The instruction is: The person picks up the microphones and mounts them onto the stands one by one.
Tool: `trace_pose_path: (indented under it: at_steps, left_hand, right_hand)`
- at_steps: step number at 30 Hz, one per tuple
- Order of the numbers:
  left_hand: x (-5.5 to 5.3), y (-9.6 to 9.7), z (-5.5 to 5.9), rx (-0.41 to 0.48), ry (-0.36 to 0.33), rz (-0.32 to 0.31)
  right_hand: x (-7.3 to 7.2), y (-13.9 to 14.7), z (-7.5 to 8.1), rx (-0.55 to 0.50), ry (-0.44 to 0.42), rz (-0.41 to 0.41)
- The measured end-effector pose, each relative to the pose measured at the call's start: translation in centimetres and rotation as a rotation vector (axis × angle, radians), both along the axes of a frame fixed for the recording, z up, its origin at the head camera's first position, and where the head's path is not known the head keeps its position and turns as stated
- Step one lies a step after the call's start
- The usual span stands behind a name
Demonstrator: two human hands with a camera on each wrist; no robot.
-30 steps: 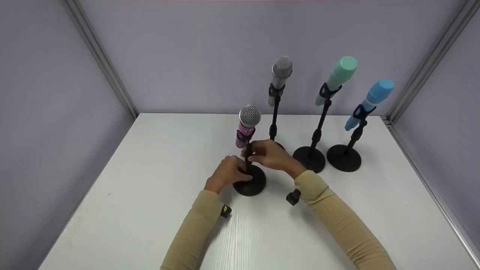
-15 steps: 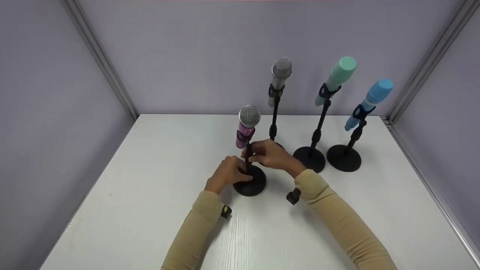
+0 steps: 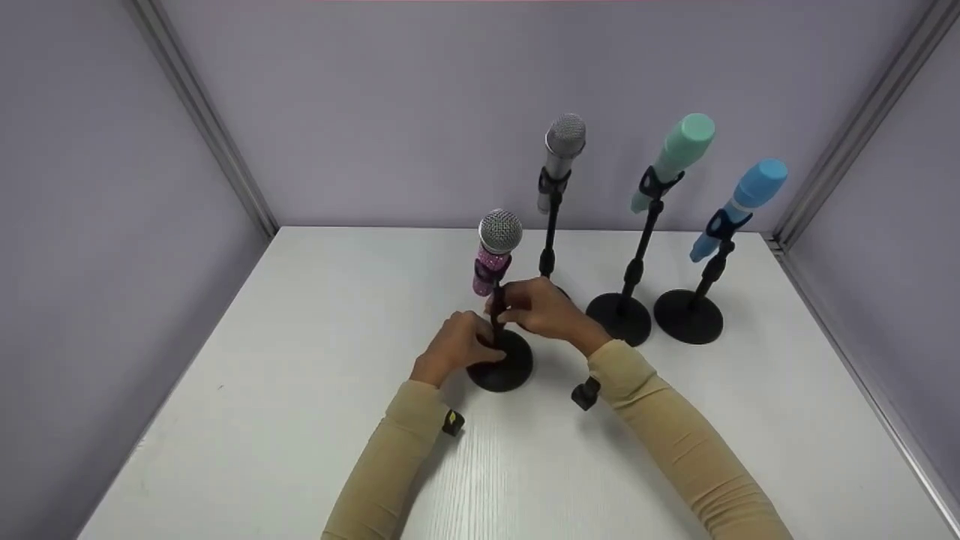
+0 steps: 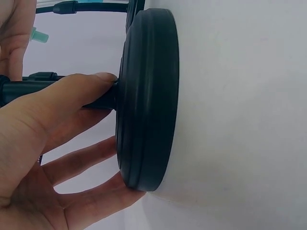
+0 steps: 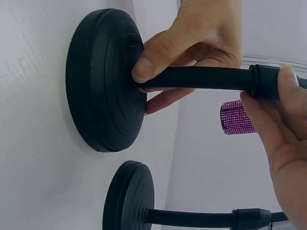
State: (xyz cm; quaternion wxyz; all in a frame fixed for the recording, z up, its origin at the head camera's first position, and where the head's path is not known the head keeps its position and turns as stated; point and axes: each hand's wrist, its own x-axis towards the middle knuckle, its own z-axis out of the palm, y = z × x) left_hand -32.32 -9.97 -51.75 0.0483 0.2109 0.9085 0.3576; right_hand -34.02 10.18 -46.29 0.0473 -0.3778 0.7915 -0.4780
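A pink glittery microphone (image 3: 491, 259) with a silver mesh head sits tilted in the clip of a black microphone stand (image 3: 517, 367). Low on that stand's pole, just above the round base (image 4: 148, 100), my left hand (image 3: 456, 346) pinches with thumb and fingers; in the left wrist view other fingers touch the base's edge. Higher up, my right hand (image 3: 544, 309) grips the pole at its thicker collar (image 5: 265, 81), thumb on one side and fingers on the other. The base lies flat on the white table (image 3: 300, 360).
Behind and to the right stand more black stands, bearing a silver microphone (image 3: 561, 146), a mint green one (image 3: 682, 146) and a blue one (image 3: 754, 187). The silver microphone's stand is close behind my right hand. Grey walls enclose the table's back and sides.
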Motion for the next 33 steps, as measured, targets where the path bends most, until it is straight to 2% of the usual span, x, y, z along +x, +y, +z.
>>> trace_pose_path:
  at_steps: [10, 21, 33]
  left_hand:
    - [-0.1, 0.1, 0.2, -0.019, 0.016, 0.018]
    - [0.2, 0.1, -0.4, -0.023, -0.009, 0.030]
    - [0.1, 0.2, -0.2, 0.011, -0.009, 0.029]
  right_hand:
    - [0.2, -0.2, 0.1, 0.005, 0.050, -0.034]
    - [0.7, -0.5, -0.6, -0.018, 0.050, -0.067]
    - [1.2, -0.7, -0.1, -0.024, 0.037, -0.101]
